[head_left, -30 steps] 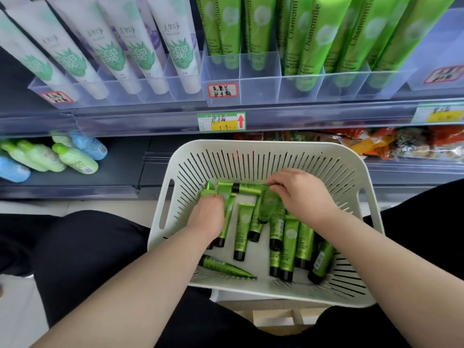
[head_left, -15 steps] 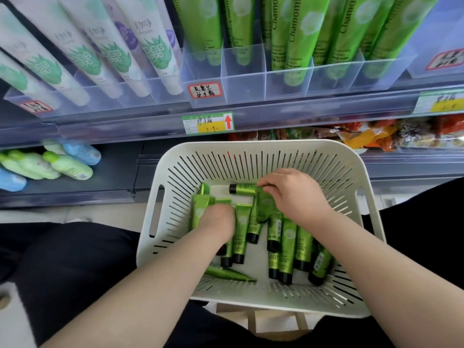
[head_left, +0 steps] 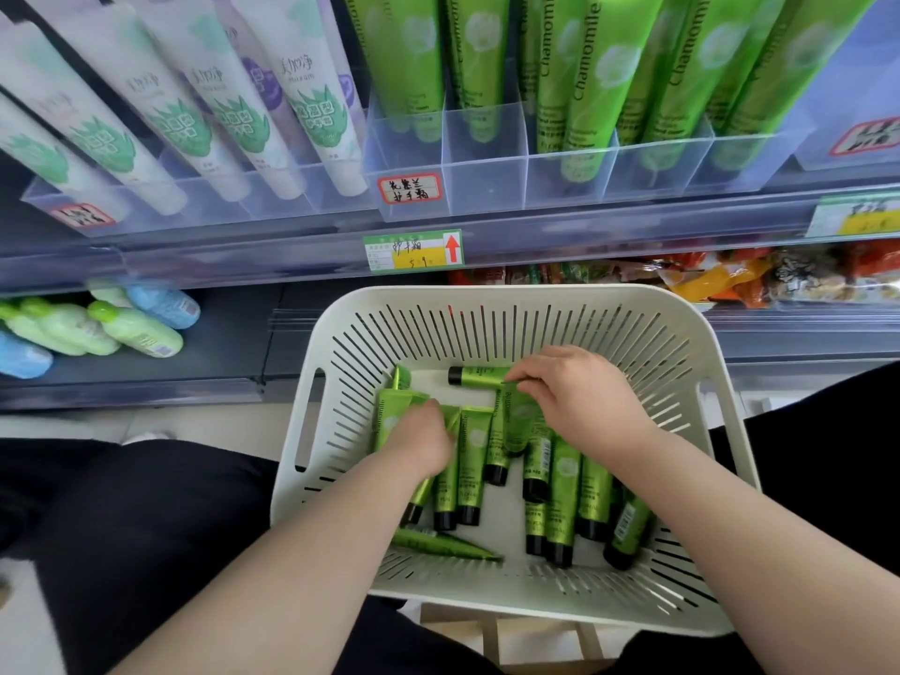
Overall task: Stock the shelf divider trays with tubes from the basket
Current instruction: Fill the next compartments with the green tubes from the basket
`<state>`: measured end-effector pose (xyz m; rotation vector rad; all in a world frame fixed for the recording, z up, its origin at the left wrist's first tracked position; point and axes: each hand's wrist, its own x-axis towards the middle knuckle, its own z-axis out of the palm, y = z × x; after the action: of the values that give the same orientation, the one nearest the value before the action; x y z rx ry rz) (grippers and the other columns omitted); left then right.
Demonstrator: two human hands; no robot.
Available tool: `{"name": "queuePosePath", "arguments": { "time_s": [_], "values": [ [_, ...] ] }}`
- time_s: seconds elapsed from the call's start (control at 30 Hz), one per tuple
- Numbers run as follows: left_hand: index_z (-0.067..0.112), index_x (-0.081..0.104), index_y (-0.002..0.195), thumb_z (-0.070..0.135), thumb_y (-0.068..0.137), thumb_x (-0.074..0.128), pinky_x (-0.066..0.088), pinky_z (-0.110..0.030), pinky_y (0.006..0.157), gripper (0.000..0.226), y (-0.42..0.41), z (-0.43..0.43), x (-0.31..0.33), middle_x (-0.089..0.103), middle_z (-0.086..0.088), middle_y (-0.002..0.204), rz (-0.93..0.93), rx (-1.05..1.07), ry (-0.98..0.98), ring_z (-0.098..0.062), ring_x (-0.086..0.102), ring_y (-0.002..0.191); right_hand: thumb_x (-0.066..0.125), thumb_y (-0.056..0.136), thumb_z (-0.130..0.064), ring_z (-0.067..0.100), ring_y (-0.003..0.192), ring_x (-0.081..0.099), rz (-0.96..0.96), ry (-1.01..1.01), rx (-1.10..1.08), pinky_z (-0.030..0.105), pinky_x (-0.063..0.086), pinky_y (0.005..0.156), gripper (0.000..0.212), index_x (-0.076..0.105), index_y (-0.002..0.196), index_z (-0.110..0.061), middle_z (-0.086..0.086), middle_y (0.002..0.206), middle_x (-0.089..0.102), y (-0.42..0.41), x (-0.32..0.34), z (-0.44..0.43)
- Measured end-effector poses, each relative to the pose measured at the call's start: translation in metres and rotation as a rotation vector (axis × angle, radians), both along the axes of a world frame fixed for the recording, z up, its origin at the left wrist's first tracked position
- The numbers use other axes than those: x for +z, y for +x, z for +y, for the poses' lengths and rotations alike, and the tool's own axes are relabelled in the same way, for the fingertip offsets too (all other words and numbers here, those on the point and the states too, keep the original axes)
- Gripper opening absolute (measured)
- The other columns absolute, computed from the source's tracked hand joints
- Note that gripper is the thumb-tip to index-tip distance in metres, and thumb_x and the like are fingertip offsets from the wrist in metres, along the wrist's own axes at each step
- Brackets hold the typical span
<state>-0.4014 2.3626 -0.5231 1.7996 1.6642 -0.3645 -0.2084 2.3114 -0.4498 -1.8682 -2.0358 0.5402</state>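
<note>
Green black-capped tubes point(head_left: 565, 479) in the white slatted basket point(head_left: 487, 297): left hand point(head_left: 423, 440) and right hand point(head_left: 579, 401) each grasp some, likely gathering handfuls.

**A shop aisle, priced and stocked**

Printed price labels point(head_left: 413, 249) sit along the shelf edge point(head_left: 219, 267). Clear divider trays point(head_left: 484, 180) hold rows of identical green tubes point(head_left: 577, 70) and white tubes point(head_left: 311, 114). Snack packets point(head_left: 730, 280) and bottles point(head_left: 139, 328) fill the shelf below.
</note>
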Motion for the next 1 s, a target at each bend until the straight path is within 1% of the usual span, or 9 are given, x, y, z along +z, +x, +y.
{"name": "queuePosePath", "arguments": {
  "time_s": [0.07,0.17,0.33,0.43,0.63,0.77,0.87,0.93,1.0],
  "values": [
    [0.007,0.053,0.124,0.019,0.095,0.054,0.047,-0.033,0.091,0.032,-0.003,0.003,0.001,0.058,-0.011,0.122,-0.007,-0.041,-0.036,-0.027,0.056,0.109,0.054,0.095,-0.023,0.015,0.095,0.060,-0.002,0.000,0.004,0.035,0.050,0.083,0.019,0.069,0.106,-0.028,-0.009,0.100,0.067,-0.002,-0.001,0.000],
    [0.011,0.061,0.109,0.020,0.090,0.058,0.050,-0.035,0.083,0.021,0.000,-0.004,0.000,0.063,-0.010,0.110,0.049,-0.173,-0.069,-0.026,0.059,0.098,0.054,0.094,-0.023,0.015,0.094,0.060,-0.005,-0.002,0.003,0.033,0.050,0.082,0.019,0.069,0.105,-0.028,-0.009,0.098,0.066,-0.002,0.000,0.000],
    [0.016,0.058,0.119,0.031,0.082,0.070,0.052,-0.033,0.081,0.042,0.008,-0.013,0.004,0.062,-0.003,0.113,0.120,-0.296,-0.049,-0.025,0.060,0.103,0.054,0.094,-0.022,0.013,0.098,0.060,-0.003,0.000,0.005,0.034,0.050,0.086,0.019,0.069,0.106,-0.028,-0.010,0.102,0.067,-0.001,0.000,0.002],
    [0.019,0.061,0.114,0.037,0.085,0.065,0.051,-0.034,0.077,0.034,0.009,-0.009,0.014,0.063,-0.003,0.112,0.103,-0.358,0.004,-0.024,0.059,0.097,0.054,0.095,-0.024,0.013,0.098,0.060,-0.022,0.000,0.012,0.035,0.049,0.086,0.019,0.068,0.106,-0.029,-0.010,0.102,0.067,-0.001,0.002,0.000],
    [0.034,0.056,0.107,0.030,0.089,0.065,0.043,-0.022,0.051,0.020,0.002,-0.004,0.053,0.063,0.010,0.081,-0.275,-0.191,0.285,-0.005,0.059,0.063,0.053,0.094,-0.024,0.016,0.099,0.060,-0.084,0.054,-0.018,0.035,0.048,0.084,0.020,0.067,0.106,-0.030,-0.010,0.103,0.067,0.003,0.022,-0.003],
    [0.034,0.061,0.099,0.031,0.090,0.062,0.040,-0.017,0.051,0.009,0.002,-0.001,0.089,0.064,0.012,0.077,-0.468,-0.188,0.396,0.001,0.056,0.053,0.054,0.093,-0.022,0.019,0.096,0.061,-0.120,0.131,-0.065,0.033,0.048,0.079,0.020,0.069,0.105,-0.029,-0.007,0.101,0.068,0.007,0.043,-0.010],
    [0.032,0.064,0.112,0.028,0.093,0.060,0.037,-0.008,0.050,0.020,0.004,0.002,0.117,0.062,0.020,0.078,-0.533,-0.162,0.524,0.009,0.054,0.057,0.053,0.093,-0.022,0.022,0.096,0.060,-0.154,0.197,-0.088,0.034,0.046,0.077,0.021,0.069,0.106,-0.028,-0.004,0.098,0.068,0.008,0.066,-0.013],
    [0.031,0.067,0.113,0.027,0.091,0.062,0.035,-0.006,0.060,0.023,0.008,0.007,0.137,0.065,0.019,0.086,-0.548,-0.133,0.623,0.008,0.055,0.069,0.052,0.093,-0.023,0.022,0.097,0.058,-0.189,0.253,-0.102,0.036,0.046,0.078,0.021,0.068,0.107,-0.029,-0.004,0.099,0.067,0.009,0.082,-0.011],
    [0.029,0.069,0.111,0.024,0.088,0.066,0.039,-0.015,0.075,0.023,0.010,0.012,0.159,0.070,0.011,0.100,-0.572,-0.119,0.715,-0.004,0.059,0.086,0.051,0.094,-0.024,0.022,0.097,0.056,-0.203,0.313,-0.125,0.036,0.044,0.077,0.022,0.067,0.107,-0.029,-0.004,0.099,0.067,0.009,0.103,-0.010]
  ]
}}
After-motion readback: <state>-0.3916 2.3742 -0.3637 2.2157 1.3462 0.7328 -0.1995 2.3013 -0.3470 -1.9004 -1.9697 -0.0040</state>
